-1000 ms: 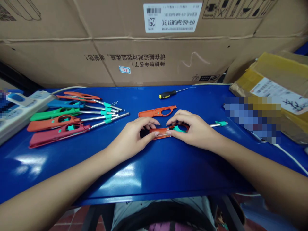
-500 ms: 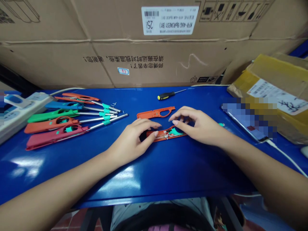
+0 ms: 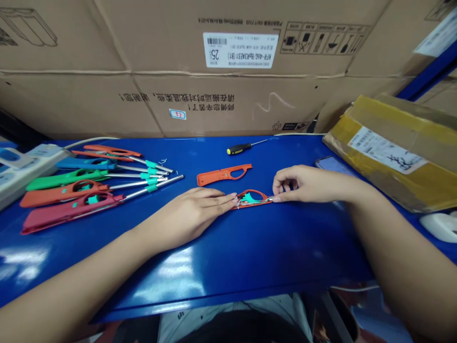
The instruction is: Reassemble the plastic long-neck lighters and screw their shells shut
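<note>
An opened orange gas lighter (image 3: 264,196) lies on the blue table, its turquoise trigger (image 3: 248,198) and inner parts showing. My left hand (image 3: 194,209) rests over its handle end with the fingers together, pressing it down and covering that end. At the other end, my right hand (image 3: 307,185) pinches the lighter's metal tube between thumb and forefinger; most of the tube is hidden. Just behind lies the loose orange shell half (image 3: 214,177), touched by neither hand.
Several lighters, among them a red one (image 3: 67,213) and a green one (image 3: 66,180), fan out at left beside a power strip (image 3: 39,162). A screwdriver (image 3: 238,149) lies at the back. At right are a phone (image 3: 333,164) and a taped carton (image 3: 400,147); a large cardboard box (image 3: 185,85) stands behind.
My right hand has moved right, from over the trigger to the tube end, and closed there. My left hand has flattened onto the handle. The view has shifted slightly.
</note>
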`<state>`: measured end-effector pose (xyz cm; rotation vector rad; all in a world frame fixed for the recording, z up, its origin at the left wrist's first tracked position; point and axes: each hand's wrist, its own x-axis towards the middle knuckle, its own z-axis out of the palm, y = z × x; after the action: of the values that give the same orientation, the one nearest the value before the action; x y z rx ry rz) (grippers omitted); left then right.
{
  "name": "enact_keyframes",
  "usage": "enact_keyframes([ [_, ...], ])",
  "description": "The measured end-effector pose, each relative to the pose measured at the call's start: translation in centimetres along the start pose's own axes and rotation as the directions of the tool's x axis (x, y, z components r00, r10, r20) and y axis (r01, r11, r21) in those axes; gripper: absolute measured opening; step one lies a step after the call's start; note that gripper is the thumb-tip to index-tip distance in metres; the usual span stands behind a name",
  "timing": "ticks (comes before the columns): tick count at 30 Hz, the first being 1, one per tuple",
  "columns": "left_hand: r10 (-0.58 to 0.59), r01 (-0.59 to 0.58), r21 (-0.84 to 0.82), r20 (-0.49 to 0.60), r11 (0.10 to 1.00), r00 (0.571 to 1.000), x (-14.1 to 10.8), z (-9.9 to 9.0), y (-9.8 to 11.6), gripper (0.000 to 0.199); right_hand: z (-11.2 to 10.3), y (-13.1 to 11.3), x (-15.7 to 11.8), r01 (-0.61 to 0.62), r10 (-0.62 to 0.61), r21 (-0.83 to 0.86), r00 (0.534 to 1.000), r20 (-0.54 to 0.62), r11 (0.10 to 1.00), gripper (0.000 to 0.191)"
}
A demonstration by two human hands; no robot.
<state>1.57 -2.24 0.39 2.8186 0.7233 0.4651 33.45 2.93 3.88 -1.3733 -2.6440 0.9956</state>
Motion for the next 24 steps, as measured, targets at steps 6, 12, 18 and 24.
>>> enact_keyframes([
  [6, 0.025, -0.024, 0.080, -0.013, 0.997, 1.000, -0.3, -0.4, -1.0, 0.049, 0.7, -0.9, 0.6, -0.030, 0.032, 0.043, 0.999, -0.041, 0.999, 0.023],
  [12, 0.022, -0.021, 0.033, -0.017, 0.999, 1.000, -0.5, -0.6, -1.4, 0.053, 1.0, -1.4, 0.6, -0.039, 0.041, 0.048, 0.997, -0.061, 0.998, 0.020],
  [18, -0.017, 0.014, -0.055, -0.050, 0.998, 0.999, -0.2, -1.0, -1.0, 0.048, 1.0, -1.2, 0.4, 0.032, -0.033, -0.003, 0.996, -0.089, 0.999, 0.019],
  [24, -0.357, 0.344, -0.104, -0.364, 0.933, 0.860, -0.2, -1.7, -2.6, 0.036, 1.3, -1.2, 0.3, 0.134, -0.149, -0.071, 0.947, -0.284, 0.988, 0.035],
])
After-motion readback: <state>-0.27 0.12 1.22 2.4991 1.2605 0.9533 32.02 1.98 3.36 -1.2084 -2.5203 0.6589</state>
